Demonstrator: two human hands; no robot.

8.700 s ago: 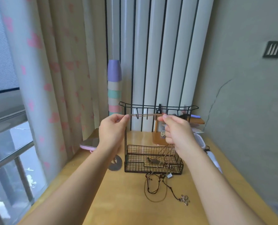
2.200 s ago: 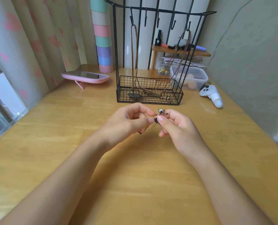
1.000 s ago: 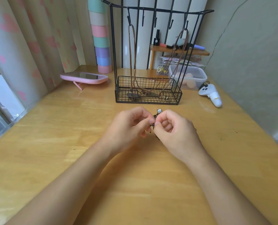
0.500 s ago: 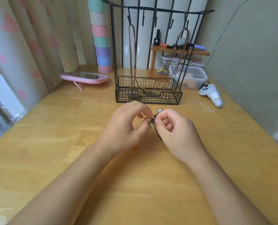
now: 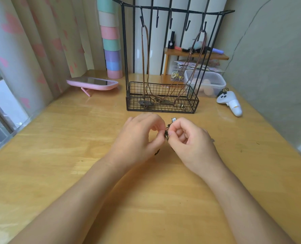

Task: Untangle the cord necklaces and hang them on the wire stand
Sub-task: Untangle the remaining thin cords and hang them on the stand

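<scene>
i pinch the dark cord necklace (image 5: 167, 134) between both hands, just in front of the wire stand (image 5: 161, 107). the left hand (image 5: 139, 136) and the right hand (image 5: 190, 140) each have their fingers curled tight on its knot. the cord looks light, limp and thin, so i'd hold right at the knot and tease it gently. two brown necklaces (image 5: 145, 59) hang from the stand's hooks. the wooden bench (image 5: 76, 138) is smooth. a pink mirror (image 5: 92, 83) lies left of the stand.

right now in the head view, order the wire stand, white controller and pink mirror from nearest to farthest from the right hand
From the right hand:
1. wire stand, straight ahead.
2. white controller, ahead to the right.
3. pink mirror, far back left.
</scene>
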